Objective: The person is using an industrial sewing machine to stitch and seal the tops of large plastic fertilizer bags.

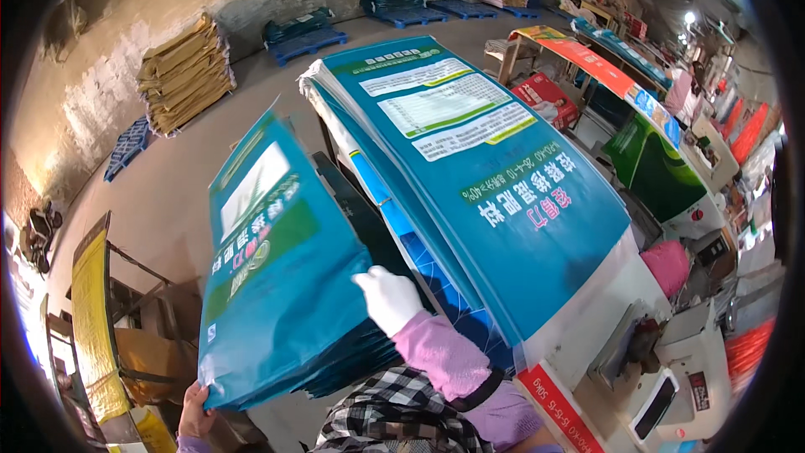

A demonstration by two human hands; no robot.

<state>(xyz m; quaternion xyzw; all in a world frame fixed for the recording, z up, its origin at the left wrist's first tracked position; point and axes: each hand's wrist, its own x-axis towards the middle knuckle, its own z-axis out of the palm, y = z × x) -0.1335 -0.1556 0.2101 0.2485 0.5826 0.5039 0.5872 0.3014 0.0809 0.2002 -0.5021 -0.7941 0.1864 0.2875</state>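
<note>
A teal printed sack [277,302], flat and unfilled, lies slanted over a pile of like sacks on my left. At its near left corner, my bare left hand [194,413] is closed on the edge, thumb on top. My right hand [391,302], in a white glove, is closed at the sack's right edge, the fingertips pinching it. Part of the far end of this sack lifts and looks blurred. To the right, a taller stack of teal sacks [537,235] rests on a table, its top sack printed with white panels.
A sewing machine [688,394] stands at the lower right, with a phone [656,407] on it. A yellow-covered rack [92,319] is at the left. Brown sacks [186,75] are piled by the wall, near blue pallets [309,44]. Another person [683,96] is at the far right.
</note>
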